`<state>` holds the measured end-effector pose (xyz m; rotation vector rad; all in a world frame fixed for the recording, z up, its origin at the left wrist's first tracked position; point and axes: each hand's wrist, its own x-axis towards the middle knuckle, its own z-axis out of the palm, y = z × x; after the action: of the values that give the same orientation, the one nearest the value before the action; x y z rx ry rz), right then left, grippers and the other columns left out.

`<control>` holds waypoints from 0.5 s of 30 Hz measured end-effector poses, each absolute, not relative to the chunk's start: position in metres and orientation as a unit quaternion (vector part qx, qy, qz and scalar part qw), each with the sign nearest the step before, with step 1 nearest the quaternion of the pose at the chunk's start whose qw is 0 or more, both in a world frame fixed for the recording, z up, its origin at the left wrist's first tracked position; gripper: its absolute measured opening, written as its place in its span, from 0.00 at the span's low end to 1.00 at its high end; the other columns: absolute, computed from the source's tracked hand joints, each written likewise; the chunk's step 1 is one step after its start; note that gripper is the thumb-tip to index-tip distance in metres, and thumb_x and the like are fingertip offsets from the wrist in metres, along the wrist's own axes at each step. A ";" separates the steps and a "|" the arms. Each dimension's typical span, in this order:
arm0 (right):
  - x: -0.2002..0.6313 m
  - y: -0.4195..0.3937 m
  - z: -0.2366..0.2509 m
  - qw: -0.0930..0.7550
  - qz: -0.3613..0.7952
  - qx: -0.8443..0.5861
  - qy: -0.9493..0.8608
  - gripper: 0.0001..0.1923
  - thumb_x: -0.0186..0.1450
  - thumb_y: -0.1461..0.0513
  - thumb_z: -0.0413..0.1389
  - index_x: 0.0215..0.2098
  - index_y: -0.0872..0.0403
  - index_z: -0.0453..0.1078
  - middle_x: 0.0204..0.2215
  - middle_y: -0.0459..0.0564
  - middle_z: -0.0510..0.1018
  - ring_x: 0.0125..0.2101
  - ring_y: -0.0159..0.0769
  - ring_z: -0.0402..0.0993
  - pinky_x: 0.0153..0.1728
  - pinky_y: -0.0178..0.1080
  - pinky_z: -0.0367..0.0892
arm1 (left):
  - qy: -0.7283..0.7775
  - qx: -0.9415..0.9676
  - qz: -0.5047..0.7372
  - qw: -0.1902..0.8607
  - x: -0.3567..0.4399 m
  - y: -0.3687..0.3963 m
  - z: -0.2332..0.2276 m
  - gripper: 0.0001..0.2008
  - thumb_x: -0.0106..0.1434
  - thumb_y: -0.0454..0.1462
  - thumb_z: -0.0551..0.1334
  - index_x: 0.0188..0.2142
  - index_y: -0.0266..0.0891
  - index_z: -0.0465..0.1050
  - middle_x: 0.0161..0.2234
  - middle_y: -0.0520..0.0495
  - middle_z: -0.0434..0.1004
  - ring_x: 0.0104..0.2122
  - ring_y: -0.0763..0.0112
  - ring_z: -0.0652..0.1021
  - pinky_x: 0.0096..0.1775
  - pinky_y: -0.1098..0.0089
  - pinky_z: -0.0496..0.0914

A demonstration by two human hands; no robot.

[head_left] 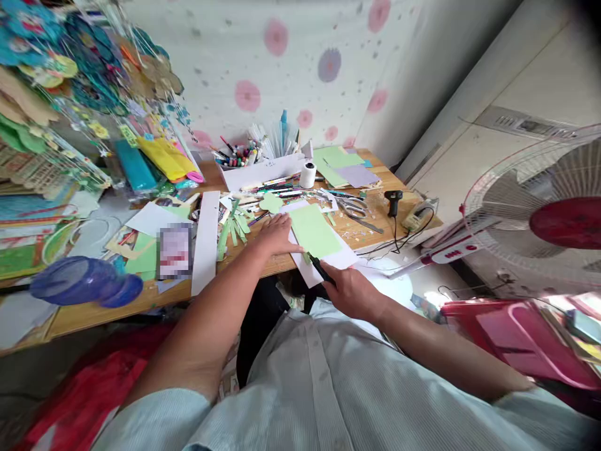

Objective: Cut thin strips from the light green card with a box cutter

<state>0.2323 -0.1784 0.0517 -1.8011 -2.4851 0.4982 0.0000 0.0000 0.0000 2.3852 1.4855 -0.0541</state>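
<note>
A light green paper rectangle (313, 230) lies on a white sheet (345, 258) at the front edge of the wooden table (375, 235). My left hand (277, 235) presses flat on the table at the green paper's left edge. A black pen-like tool (319, 267) is held in my right hand (352, 291), its tip touching the near corner of the green paper.
Scissors (355, 208), a black glue gun (393, 202), a white tape roll (307, 175), a box of pens (263, 169), green paper strips (235, 230) and coloured sheets (345, 166) crowd the table. A blue bottle (84, 282) lies at left. A fan (539, 219) stands right.
</note>
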 end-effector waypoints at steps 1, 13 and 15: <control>0.234 -0.182 0.053 0.011 0.161 -0.580 -0.798 0.30 0.75 0.61 0.55 0.74 0.58 0.66 0.49 0.62 0.88 0.48 0.53 0.84 0.45 0.42 0.69 | 0.522 0.836 -0.018 0.166 0.001 0.000 0.000 0.64 0.58 0.66 0.70 0.80 0.34 0.48 0.82 0.32 0.41 0.80 0.41 0.49 0.76 0.46 0.47; 0.260 -0.200 0.063 0.065 0.185 -0.615 -0.764 0.31 0.76 0.58 0.55 0.76 0.53 0.66 0.52 0.59 0.88 0.48 0.51 0.87 0.46 0.42 0.75 | 0.517 0.841 -0.004 0.162 -0.002 0.005 -0.008 0.63 0.58 0.66 0.70 0.80 0.35 0.49 0.81 0.32 0.43 0.79 0.38 0.50 0.75 0.45 0.48; 0.277 -0.182 0.059 0.117 0.152 -0.639 -0.745 0.32 0.76 0.57 0.54 0.77 0.50 0.64 0.56 0.57 0.86 0.50 0.51 0.86 0.49 0.43 0.76 | 0.516 0.842 -0.002 0.160 -0.002 0.004 -0.007 0.64 0.58 0.66 0.70 0.80 0.34 0.49 0.81 0.31 0.43 0.79 0.38 0.50 0.75 0.45 0.48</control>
<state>0.2771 -0.1817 0.0586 -1.8717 -2.1799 0.4441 -0.0025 0.0045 -0.0069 2.4047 1.4743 -0.0051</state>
